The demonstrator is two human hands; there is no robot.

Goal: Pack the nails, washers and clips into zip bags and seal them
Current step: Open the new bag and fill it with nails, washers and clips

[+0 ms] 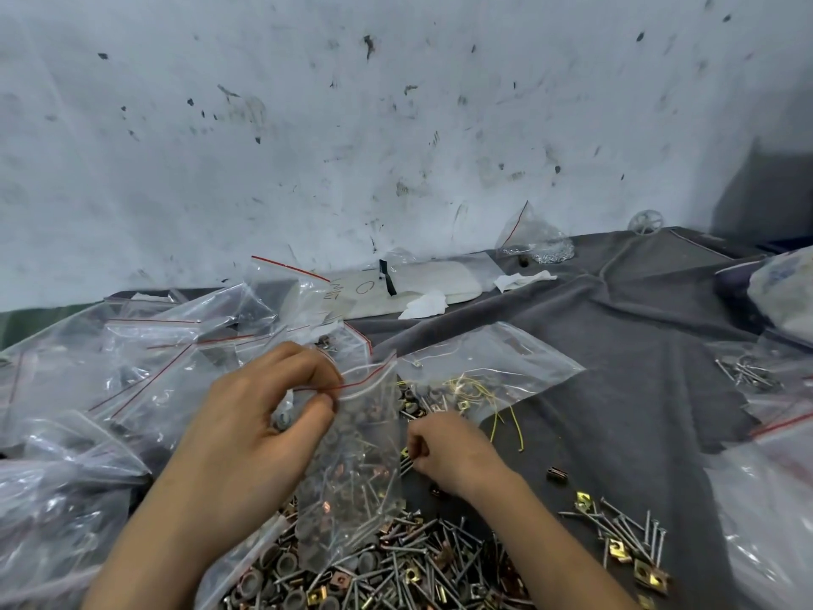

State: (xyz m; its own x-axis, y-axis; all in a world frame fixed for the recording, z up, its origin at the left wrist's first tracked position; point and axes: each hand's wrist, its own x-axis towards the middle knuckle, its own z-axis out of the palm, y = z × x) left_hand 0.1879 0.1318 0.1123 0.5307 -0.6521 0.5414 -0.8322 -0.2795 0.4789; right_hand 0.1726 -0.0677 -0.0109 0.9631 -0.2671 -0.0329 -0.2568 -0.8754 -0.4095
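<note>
1. Zip bag (356, 473), part-filled, is held upright at centre. Its red-lined mouth is pinched by the left hand (259, 416) at the bag's 10 o'clock.
2. Right hand (448, 451), at 3 o'clock, is curled round a few nails (407, 465).
3. Risk: a mouth held on one side only may sag, so nails may spill or pierce the film.

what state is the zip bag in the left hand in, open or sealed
Open: the left hand pinches the zip bag at its red-lined mouth, whose two lips stand apart.
</note>
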